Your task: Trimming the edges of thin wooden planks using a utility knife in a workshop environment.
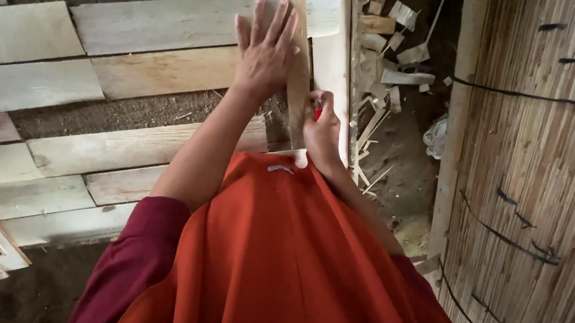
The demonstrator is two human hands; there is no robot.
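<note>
Several wood scraps (386, 57) lie beside the right hand (323, 131).

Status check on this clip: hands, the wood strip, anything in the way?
Left hand flat on the upright wood strip. Right hand closed on a small red tool at the strip's edge. Wood offcuts beside, nothing blocking.

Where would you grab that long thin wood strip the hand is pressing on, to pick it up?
Probably at its long side edges, near the middle, coming from above. The strip is narrow and lies flat across the planks, so fingers can pinch across its width. The left hand lies flat on it; the right hand holds a small red tool beside it.
</note>
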